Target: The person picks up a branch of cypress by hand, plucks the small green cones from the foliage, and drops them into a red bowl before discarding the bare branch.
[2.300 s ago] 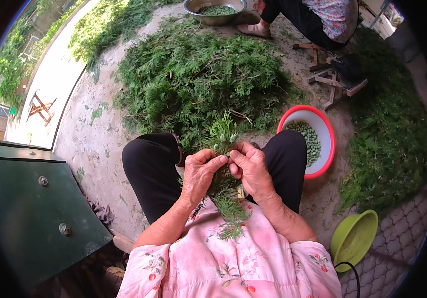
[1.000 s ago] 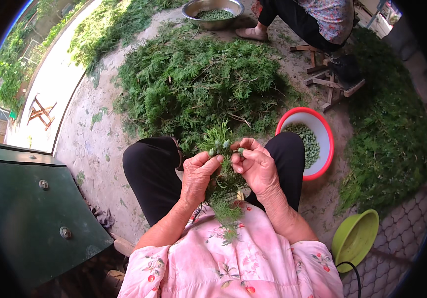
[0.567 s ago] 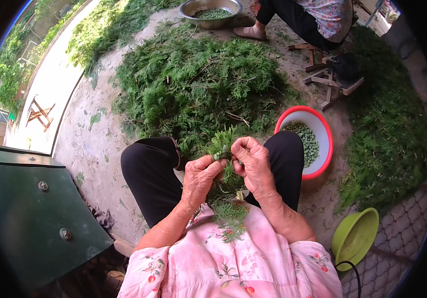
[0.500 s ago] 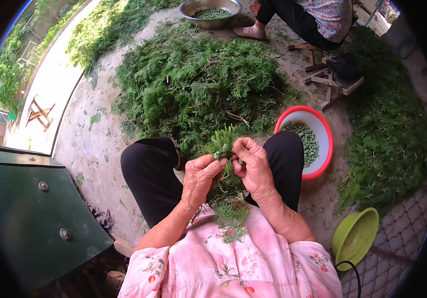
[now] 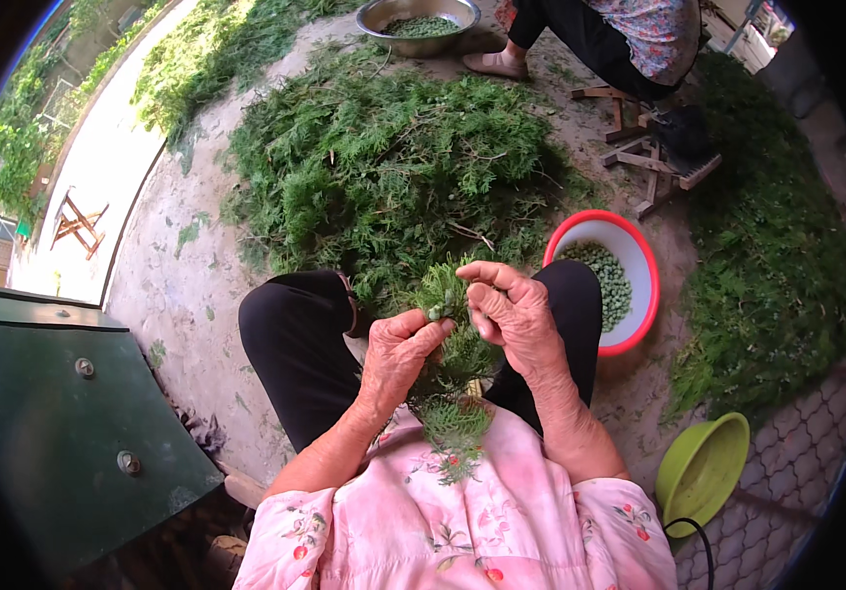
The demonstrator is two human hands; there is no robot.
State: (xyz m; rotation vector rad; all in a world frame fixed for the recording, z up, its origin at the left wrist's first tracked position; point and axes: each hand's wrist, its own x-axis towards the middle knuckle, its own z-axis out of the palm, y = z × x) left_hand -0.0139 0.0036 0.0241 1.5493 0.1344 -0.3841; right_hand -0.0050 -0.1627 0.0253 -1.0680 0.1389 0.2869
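Note:
My left hand [image 5: 395, 356] pinches a leafy green conifer sprig [image 5: 464, 354] between thumb and fingers, above my lap. A few pale green cones [image 5: 437, 313] show by the left fingertips. Just right of the sprig is my right hand [image 5: 519, 320], its index finger reaching over toward the foliage and its other fingers curled in; whatever lies inside them is hidden. By my right knee stands a white basin with a red rim [image 5: 653, 280], partly filled with small green cones [image 5: 612, 285].
A big heap of cut conifer branches [image 5: 393, 167] lies ahead, another pile [image 5: 767, 265] at right. A metal bowl [image 5: 413, 45] stands at the far side near a seated person [image 5: 630, 44]. Also around are wooden stools [image 5: 654, 162], a tilted lime-green basin [image 5: 703, 472] and a dark green panel [image 5: 69, 433].
My right hand has drawn slightly right, away from the left fingertips, and its index finger has straightened. The left hand keeps its hold on the sprig.

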